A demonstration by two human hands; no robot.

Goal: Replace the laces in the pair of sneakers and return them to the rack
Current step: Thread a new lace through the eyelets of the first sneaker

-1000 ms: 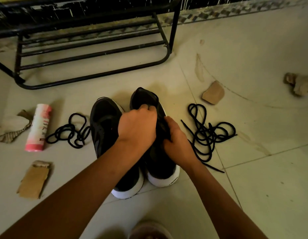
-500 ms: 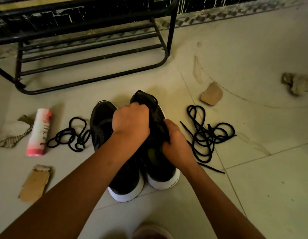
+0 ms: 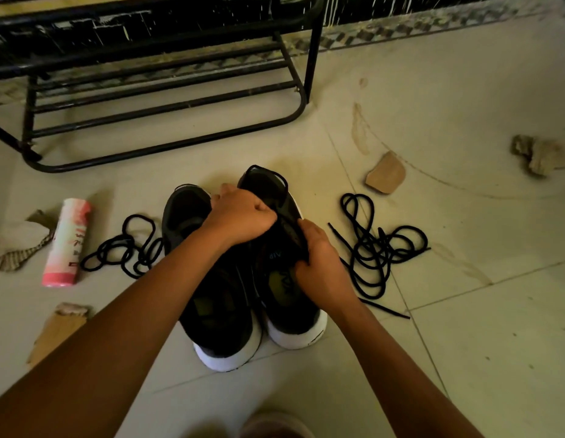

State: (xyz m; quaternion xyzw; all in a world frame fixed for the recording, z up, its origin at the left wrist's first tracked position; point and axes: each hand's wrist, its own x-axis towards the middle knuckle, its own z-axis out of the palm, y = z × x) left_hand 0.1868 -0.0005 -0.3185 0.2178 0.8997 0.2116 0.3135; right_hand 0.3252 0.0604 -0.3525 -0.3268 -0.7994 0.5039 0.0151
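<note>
On the floor [image 3: 464, 358] in front of the person, two hands hold one black sneaker.
The left hand [image 3: 240, 218] is fisted round the upper of the right sneaker [image 3: 292, 314], and the right hand [image 3: 319, 263] pinches its dark fabric from the other side. The left sneaker [image 3: 218, 324] stands touching it, under the left forearm. A loose black lace [image 3: 379, 251] lies just right of the right hand, a second lace [image 3: 126, 248] lies left of the left hand, and the shoe rack [image 3: 167, 99] stands beyond both.
</note>
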